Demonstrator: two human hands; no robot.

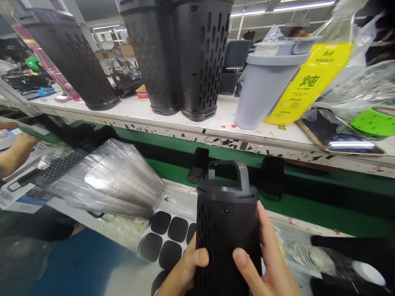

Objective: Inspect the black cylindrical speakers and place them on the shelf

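A black plastic canister (228, 230) with slotted sides and a loop handle on top stands upright between my hands at the lower middle. My left hand (187, 265) grips its left side, thumb on the front. Around the right side are the fingers of my right hand (268, 259), its thumb also pressed on the front. The canister's lower part runs out of the frame. Just left of it lies a sheet of black rounded-square pads (165, 238), partly hidden by my left hand. Beyond that sheet leans a stack of clear plastic sleeves (114, 176).
Above runs a white shelf (173, 123) bearing tall black slotted bins (200, 61), a grey cup (265, 90), a yellow package (311, 82) and a phone (339, 131). A co-worker's arm (18, 152) shows at far left. Clear round plastic pieces (314, 259) lie at right.
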